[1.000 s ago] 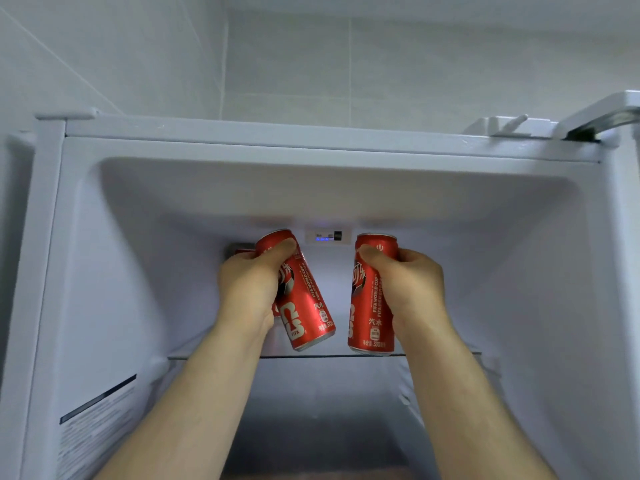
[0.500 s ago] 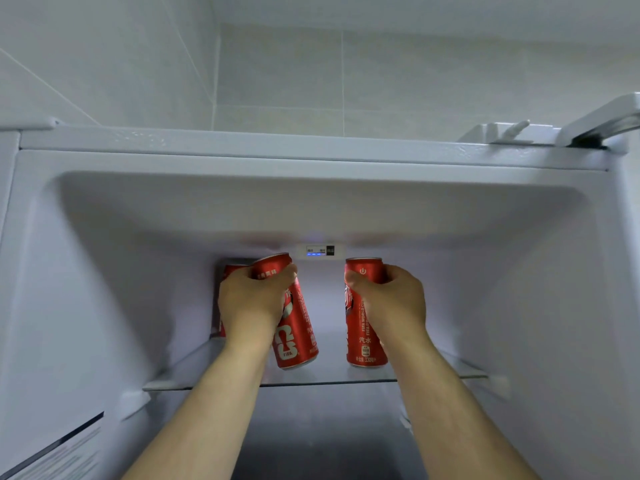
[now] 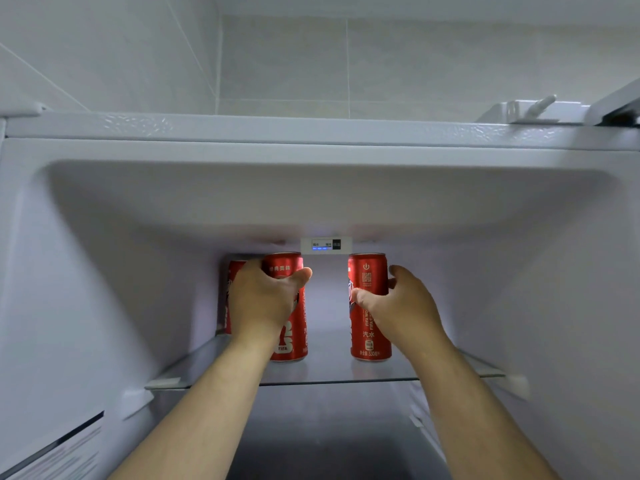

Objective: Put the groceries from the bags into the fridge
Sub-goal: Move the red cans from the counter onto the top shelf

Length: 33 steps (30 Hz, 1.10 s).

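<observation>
Since half a second ago your left can (image 3: 289, 341) has gone from tilted to upright, and your right hand (image 3: 398, 306) has slackened off its can. Your left hand (image 3: 263, 299) grips the left can round its top, fingers curled behind it. The right hand is cupped loosely about the right can (image 3: 367, 341), thumb in front and fingers out to the side with a gap showing, so it looks let go. Both cans stand on the glass shelf (image 3: 329, 372), well apart from each other. A third can (image 3: 231, 278) stands behind and to the left of the left one, partly hidden by your fingers. Beyond them a small lit panel (image 3: 325, 244) sits on the back wall of the fridge (image 3: 104, 271). So three cans look to be in, with only the left hand's release to go for this pair. No bags show, so you cannot tell how much is left.
</observation>
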Each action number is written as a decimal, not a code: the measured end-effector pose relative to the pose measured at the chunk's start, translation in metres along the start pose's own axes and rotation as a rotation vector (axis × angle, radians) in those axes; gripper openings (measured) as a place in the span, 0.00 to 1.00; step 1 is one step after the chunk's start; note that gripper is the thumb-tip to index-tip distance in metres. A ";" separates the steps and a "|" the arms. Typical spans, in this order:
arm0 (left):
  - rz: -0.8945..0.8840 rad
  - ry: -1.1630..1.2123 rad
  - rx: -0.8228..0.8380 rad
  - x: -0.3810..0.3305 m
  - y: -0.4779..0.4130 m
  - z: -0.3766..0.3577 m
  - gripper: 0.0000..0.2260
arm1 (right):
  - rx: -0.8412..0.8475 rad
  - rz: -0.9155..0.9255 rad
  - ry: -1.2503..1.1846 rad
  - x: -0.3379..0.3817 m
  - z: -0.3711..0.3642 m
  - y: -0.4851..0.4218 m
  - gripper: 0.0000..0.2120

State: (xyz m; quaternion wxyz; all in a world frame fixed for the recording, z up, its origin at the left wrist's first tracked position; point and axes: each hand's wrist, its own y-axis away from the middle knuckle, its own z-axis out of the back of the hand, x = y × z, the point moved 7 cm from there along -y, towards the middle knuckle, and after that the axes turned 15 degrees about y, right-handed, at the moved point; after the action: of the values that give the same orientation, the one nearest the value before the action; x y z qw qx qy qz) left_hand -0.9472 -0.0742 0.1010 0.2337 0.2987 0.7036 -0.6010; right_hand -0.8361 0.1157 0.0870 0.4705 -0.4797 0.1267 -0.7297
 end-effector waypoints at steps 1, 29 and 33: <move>-0.026 -0.052 0.016 -0.004 0.003 0.002 0.17 | 0.022 0.008 0.056 -0.001 0.001 0.004 0.28; 0.057 -0.445 0.481 0.031 0.018 -0.024 0.33 | 0.178 0.143 0.199 -0.007 -0.031 0.001 0.38; -0.055 -0.555 0.564 0.028 0.024 -0.026 0.51 | 0.134 0.235 0.188 -0.002 -0.028 0.000 0.47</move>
State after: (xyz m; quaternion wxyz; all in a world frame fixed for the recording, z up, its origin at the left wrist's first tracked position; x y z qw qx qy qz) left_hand -0.9493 -0.0425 0.0693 0.3077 0.1585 0.4289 -0.8344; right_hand -0.8584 0.1097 0.0716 0.5697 -0.3586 0.1763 -0.7181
